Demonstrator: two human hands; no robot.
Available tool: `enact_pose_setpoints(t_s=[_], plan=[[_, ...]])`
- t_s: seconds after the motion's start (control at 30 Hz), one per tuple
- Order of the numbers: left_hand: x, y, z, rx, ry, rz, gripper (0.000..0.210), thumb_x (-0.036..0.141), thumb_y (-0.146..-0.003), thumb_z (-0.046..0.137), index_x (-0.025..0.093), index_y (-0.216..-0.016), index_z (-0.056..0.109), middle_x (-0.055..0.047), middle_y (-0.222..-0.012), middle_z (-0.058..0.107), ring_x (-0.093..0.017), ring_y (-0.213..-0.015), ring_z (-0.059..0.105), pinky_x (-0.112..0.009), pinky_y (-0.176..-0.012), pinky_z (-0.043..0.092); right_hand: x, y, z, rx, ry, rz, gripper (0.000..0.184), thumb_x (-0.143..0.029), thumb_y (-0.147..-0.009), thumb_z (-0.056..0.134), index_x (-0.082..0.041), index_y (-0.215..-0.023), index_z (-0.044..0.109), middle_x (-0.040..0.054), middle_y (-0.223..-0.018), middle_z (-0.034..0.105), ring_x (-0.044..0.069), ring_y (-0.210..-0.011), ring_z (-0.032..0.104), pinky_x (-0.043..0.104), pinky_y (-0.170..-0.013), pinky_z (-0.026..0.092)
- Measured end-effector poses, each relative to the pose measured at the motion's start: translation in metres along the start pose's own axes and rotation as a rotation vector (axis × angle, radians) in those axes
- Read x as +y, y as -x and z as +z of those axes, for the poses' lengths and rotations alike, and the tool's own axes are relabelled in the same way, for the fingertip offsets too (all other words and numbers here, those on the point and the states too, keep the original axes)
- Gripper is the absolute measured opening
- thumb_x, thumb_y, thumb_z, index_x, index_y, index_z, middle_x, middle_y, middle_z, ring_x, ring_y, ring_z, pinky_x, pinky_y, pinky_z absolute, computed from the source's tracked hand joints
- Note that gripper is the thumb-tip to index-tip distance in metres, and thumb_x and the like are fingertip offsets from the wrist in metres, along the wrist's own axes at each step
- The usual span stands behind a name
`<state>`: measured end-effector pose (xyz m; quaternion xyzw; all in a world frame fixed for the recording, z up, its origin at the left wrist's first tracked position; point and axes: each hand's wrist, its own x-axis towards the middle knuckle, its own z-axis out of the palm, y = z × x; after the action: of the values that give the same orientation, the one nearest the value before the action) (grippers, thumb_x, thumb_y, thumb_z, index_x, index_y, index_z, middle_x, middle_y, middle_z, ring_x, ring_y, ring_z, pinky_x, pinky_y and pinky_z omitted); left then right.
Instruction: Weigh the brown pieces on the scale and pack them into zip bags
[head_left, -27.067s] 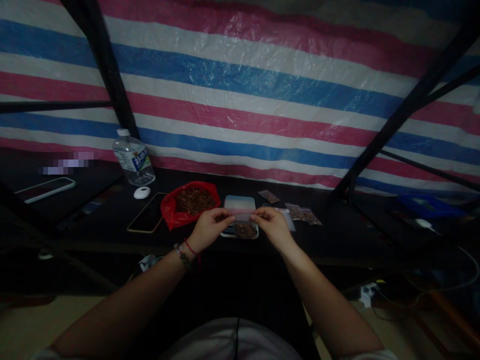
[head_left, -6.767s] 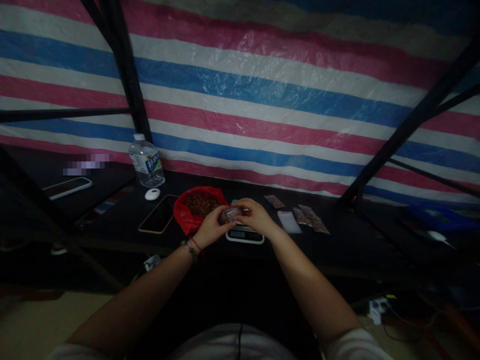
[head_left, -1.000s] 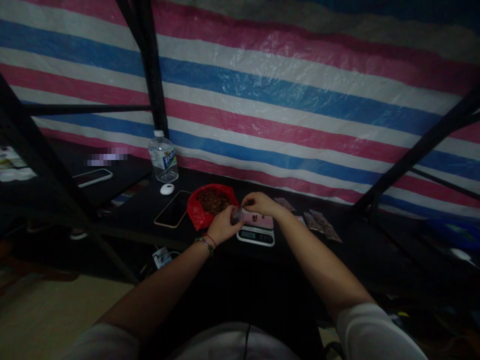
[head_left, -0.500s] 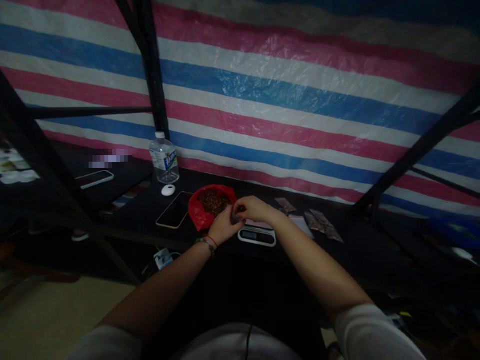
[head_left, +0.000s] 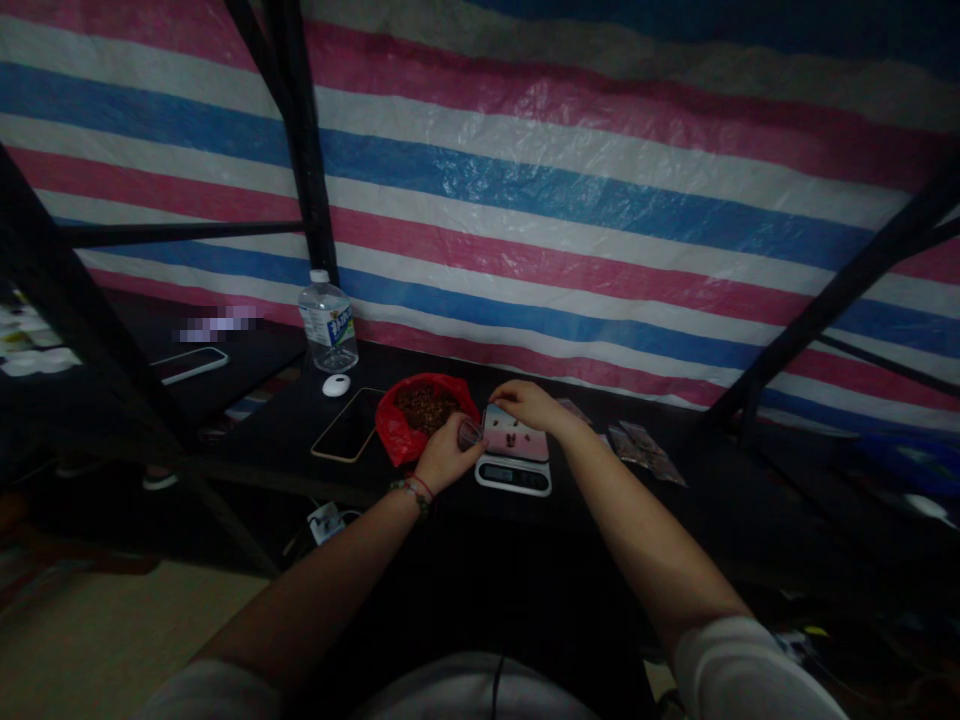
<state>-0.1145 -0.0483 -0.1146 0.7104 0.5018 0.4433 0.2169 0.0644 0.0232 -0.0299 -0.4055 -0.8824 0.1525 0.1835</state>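
My left hand [head_left: 444, 455] is closed on a small clear plastic bag [head_left: 470, 433], held beside the left edge of a white digital scale [head_left: 514, 489]. On the scale lies a flat pink and pale blue plate [head_left: 517, 444] with several small dark brown pieces [head_left: 511, 440] scattered on it. My right hand [head_left: 527, 406] reaches over the plate's far edge, its fingertips pinched together at the far left corner; what they hold, if anything, is too small to make out. Left of the scale, a red plastic bag [head_left: 395, 430] stands open, full of brown bits [head_left: 426, 406].
A phone [head_left: 348, 426], a white round object [head_left: 336, 385] and a clear bottle [head_left: 328, 325] stand or lie to the left. Filled small bags [head_left: 646, 452] lie at the right on the black table [head_left: 720, 500]. Dark metal posts [head_left: 304, 150] frame a striped sheet.
My right hand has moved away from my left, up to the plate's far edge. The plate with its brown pieces now shows between the hands; the left hand has barely moved.
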Motion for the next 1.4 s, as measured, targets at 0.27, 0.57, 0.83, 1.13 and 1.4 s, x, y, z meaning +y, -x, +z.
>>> enact_pose_setpoints(t_s=[0.27,0.57,0.83,1.13,1.4], plan=[[0.000,-0.001,0.001,-0.011,0.001,-0.007,0.029,0.037,-0.078,0.058,0.019,-0.098,0.050,-0.003,-0.087,0.063,-0.018,-0.079,0.061,-0.030,-0.072,0.048,0.054,0.022,0.006,-0.211,0.112,0.299,0.022,-0.018,-0.069,0.064,-0.015,-0.089,0.070,0.0061,-0.089,0.070,0.017,-0.076,0.062,0.021,-0.063,0.044],[0.001,0.000,0.001,0.005,0.003,-0.013,0.027,0.033,-0.076,0.059,0.019,-0.097,0.051,-0.002,-0.084,0.062,-0.017,-0.076,0.061,-0.029,-0.070,0.048,0.058,0.018,0.018,-0.148,0.133,0.331,0.041,-0.013,-0.066,0.064,-0.016,-0.107,0.065,0.0062,-0.099,0.068,0.015,-0.078,0.062,0.019,-0.064,0.044],[-0.003,-0.001,0.001,-0.015,-0.008,0.003,0.027,0.034,-0.077,0.059,0.019,-0.098,0.051,-0.003,-0.086,0.063,-0.017,-0.077,0.061,-0.028,-0.070,0.047,0.051,0.000,0.021,-0.195,0.205,0.318,0.023,-0.011,-0.067,0.059,-0.015,-0.084,0.073,0.0062,-0.083,0.072,0.016,-0.071,0.064,0.020,-0.060,0.043],[-0.006,-0.001,0.002,-0.017,-0.016,-0.003,0.029,0.035,-0.077,0.059,0.019,-0.099,0.051,-0.002,-0.086,0.062,-0.016,-0.076,0.060,-0.027,-0.069,0.046,0.043,-0.001,0.018,-0.150,0.226,0.257,0.023,-0.006,-0.065,0.058,-0.015,-0.080,0.073,0.0059,-0.082,0.072,0.016,-0.074,0.064,0.020,-0.063,0.043],[-0.005,-0.001,0.003,-0.021,-0.029,-0.001,0.029,0.034,-0.076,0.059,0.019,-0.100,0.051,-0.003,-0.088,0.062,-0.017,-0.078,0.060,-0.028,-0.070,0.046,-0.015,0.002,0.018,-0.020,-0.125,0.035,0.017,-0.010,-0.068,0.062,-0.016,-0.083,0.069,0.0008,-0.079,0.068,0.011,-0.070,0.061,0.019,-0.063,0.045]])
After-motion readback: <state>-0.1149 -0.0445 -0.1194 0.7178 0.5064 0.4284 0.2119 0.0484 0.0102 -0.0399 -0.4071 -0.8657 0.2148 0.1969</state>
